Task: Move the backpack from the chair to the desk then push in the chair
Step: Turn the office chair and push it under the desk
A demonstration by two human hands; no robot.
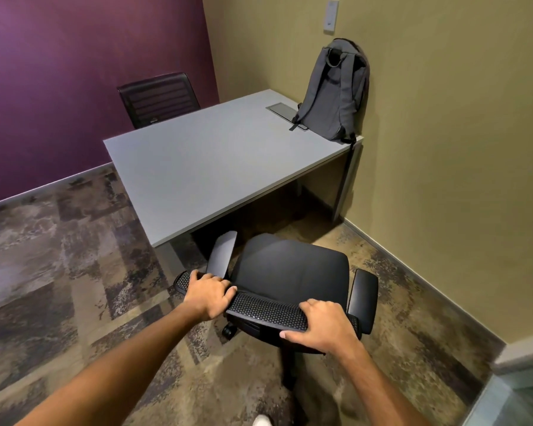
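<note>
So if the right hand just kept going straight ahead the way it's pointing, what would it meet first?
The right hand already grips the chair's backrest. Going straight on, it would probably cross the seat towards the desk edge; depth is unclear.

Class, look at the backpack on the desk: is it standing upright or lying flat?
Upright. The backpack stands on its base at the desk's far right corner, leaning against the wall, straps facing the camera.
</note>
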